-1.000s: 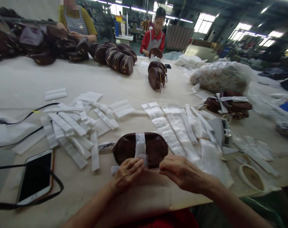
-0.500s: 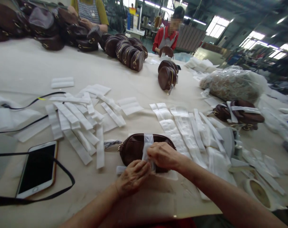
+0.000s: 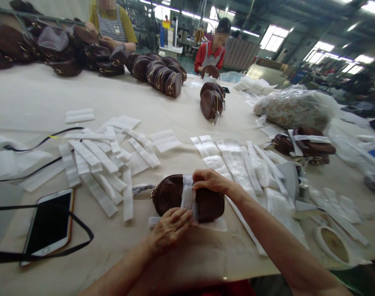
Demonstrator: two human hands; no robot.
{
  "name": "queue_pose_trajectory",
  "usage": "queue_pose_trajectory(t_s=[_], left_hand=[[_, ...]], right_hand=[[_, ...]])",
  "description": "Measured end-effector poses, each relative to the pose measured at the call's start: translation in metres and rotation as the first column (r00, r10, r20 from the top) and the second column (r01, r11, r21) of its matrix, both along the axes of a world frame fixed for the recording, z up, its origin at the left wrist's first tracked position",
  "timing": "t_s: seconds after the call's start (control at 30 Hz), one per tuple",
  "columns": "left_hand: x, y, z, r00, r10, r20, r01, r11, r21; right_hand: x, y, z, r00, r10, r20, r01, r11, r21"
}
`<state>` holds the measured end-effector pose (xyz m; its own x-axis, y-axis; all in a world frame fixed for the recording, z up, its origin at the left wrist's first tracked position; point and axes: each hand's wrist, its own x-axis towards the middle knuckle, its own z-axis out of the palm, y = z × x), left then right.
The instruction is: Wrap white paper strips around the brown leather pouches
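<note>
A dark brown leather pouch (image 3: 171, 196) lies on the table in front of me, with a white wrapping strip (image 3: 186, 193) around its middle. My left hand (image 3: 170, 228) rests at the pouch's near edge, its fingers laid flat over the lower end of the strip. At the far upper edge, my right hand (image 3: 209, 181) has its fingers curled and pinched at the strip's upper part; the fingertips are partly hidden. A zipper pull wrapped in clear plastic (image 3: 143, 189) sticks out from the pouch's left end.
Loose white foam strips (image 3: 96, 154) lie to the left, beside a phone (image 3: 48, 222) crossed by a black cord. More strips (image 3: 230, 160), a tape roll (image 3: 332, 244) and wrapped pouches (image 3: 304, 144) are on the right. Two co-workers stand across the table near stacked brown bags (image 3: 162, 76).
My right hand has moved from the middle of the strip up to the pouch's far edge, uncovering the pouch's right side. My left hand stays at the near edge. The view has shifted slightly.
</note>
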<state>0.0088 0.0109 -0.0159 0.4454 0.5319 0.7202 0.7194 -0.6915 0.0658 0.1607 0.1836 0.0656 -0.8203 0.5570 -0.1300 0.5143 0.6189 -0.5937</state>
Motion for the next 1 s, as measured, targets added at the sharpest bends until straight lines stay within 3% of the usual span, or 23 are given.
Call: queue_pose_trajectory(t_s=[0.1, 0.23, 0.37, 0.53, 0.63, 0.77, 0.9, 1.0], left_hand=[[-0.001, 0.0, -0.003, 1.0, 0.0, -0.012, 0.0, 1.0, 0.02], [0.0, 0.0, -0.003, 1.0, -0.006, -0.027, 0.006, 1.0, 0.016], [0.001, -0.001, 0.003, 1.0, 0.019, -0.006, -0.019, 1.0, 0.02], [0.002, -0.004, 0.01, 0.998, 0.066, -0.015, -0.065, 0.998, 0.027], [0.002, -0.006, 0.009, 0.998, 0.064, -0.002, -0.064, 0.998, -0.004], [0.003, -0.007, 0.005, 0.997, 0.066, 0.035, -0.065, 0.998, -0.027], [0.004, -0.005, 0.007, 0.996, 0.085, -0.021, -0.086, 0.996, -0.031], [0.005, -0.004, 0.013, 0.994, 0.095, -0.047, -0.096, 0.995, -0.027]], right_hand=[[0.017, -0.025, -0.006, 0.98, -0.083, -0.179, 0.108, 0.984, 0.14], [0.029, -0.078, -0.024, 0.906, 0.095, -0.411, 0.059, 0.936, 0.347], [0.03, -0.107, -0.045, 0.924, 0.135, -0.358, 0.075, 0.853, 0.516], [0.036, -0.11, -0.056, 0.921, 0.215, -0.324, 0.058, 0.749, 0.661], [0.039, -0.112, -0.058, 0.91, 0.254, -0.328, 0.05, 0.717, 0.695], [0.041, -0.123, -0.058, 0.888, 0.283, -0.363, 0.024, 0.759, 0.65], [0.046, -0.127, -0.04, 0.864, 0.297, -0.405, -0.047, 0.851, 0.523], [0.042, -0.106, -0.017, 0.901, 0.134, -0.413, 0.053, 0.91, 0.411]])
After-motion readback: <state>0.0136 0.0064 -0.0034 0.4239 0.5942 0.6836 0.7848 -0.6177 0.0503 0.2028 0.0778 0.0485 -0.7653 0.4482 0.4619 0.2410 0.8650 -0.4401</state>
